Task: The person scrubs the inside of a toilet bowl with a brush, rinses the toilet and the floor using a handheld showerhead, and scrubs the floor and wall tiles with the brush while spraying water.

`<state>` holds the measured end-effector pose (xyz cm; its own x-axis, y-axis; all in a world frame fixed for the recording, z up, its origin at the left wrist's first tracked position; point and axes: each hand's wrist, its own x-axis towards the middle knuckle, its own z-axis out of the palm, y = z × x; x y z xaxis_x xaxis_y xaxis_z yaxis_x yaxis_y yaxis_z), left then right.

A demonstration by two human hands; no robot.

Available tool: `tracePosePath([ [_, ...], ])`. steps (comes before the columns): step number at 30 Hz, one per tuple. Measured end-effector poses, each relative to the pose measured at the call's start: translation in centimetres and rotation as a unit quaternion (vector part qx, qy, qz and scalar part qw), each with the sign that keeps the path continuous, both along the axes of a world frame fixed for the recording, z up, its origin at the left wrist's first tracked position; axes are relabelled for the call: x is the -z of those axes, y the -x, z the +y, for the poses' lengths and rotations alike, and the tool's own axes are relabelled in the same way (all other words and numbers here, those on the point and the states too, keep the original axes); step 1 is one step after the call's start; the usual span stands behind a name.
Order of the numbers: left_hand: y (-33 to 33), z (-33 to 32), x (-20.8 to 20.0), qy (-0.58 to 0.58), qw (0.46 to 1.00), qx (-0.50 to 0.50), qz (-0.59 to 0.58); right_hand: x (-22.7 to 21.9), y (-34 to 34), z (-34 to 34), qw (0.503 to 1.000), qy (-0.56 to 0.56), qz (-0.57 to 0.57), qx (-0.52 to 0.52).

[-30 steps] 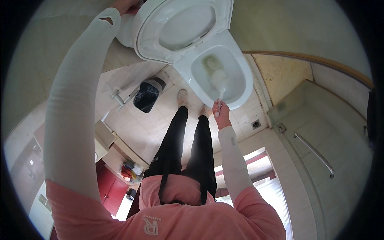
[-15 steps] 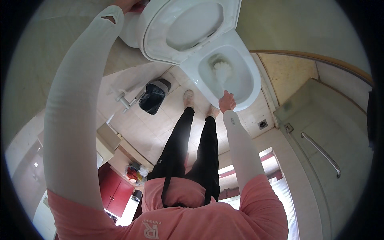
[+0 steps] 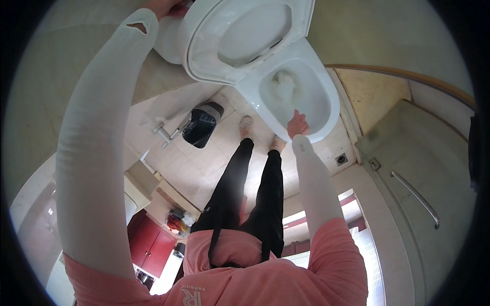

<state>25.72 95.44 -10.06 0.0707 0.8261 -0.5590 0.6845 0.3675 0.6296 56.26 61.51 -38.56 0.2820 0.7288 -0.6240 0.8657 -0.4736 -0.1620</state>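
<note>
My right hand (image 3: 297, 124) is closed around the thin handle of a white toilet brush, above the front rim of a white toilet (image 3: 333, 97). Inside the bowl, the pale brush head (image 3: 287, 92) is at the water, its outline blurred against the white. The lid and seat (image 3: 252, 33) stand raised behind the bowl. My left hand (image 3: 166, 7) reaches far forward to the cistern (image 3: 168, 43), beside the raised lid. Its fingers are mostly hidden at the picture's upper edge.
A bin with a black liner (image 3: 200, 125) stands on the tiled floor left of the toilet, near a wall-mounted pipe fitting (image 3: 163, 133). To the right are a floor drain (image 3: 341, 159) and a glass panel with a metal handle (image 3: 416, 199). Red cabinets (image 3: 150, 245) show at lower left.
My right hand has moved slightly forward over the bowl with the brush, and the brush head looks more blurred. My left hand stays at the cistern. The whole view has shifted a little.
</note>
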Motion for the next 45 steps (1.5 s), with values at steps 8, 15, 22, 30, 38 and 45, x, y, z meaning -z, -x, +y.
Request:
tracePosePath([
  [8,-0.1,0.5,1.6,-0.003,0.999,-0.005,-0.032,0.2,-3.1,3.1,0.987,0.026,0.126,0.099],
  [15,-0.6,1.2,2.6,0.025,0.999,-0.018,0.027,-1.8,-4.0,-11.0,0.924,-0.038,0.064,0.374],
  [22,0.8,0.1,2.0,-0.054,0.993,0.071,-0.079,0.3,-1.1,-0.6,0.812,-0.209,0.336,0.430],
  [30,1.2,1.2,2.8,-0.030,0.995,0.066,-0.073,-0.7,-2.0,-5.6,0.942,-0.025,0.330,0.060],
  [38,-1.0,-0.4,0.3,-0.070,0.997,0.034,-0.029,-8.4,-12.5,-7.5,0.994,0.080,-0.015,0.071],
  [45,-3.2,0.4,0.1,-0.010,0.997,-0.070,0.020,-14.0,-11.3,1.2,0.995,0.012,-0.065,-0.078],
])
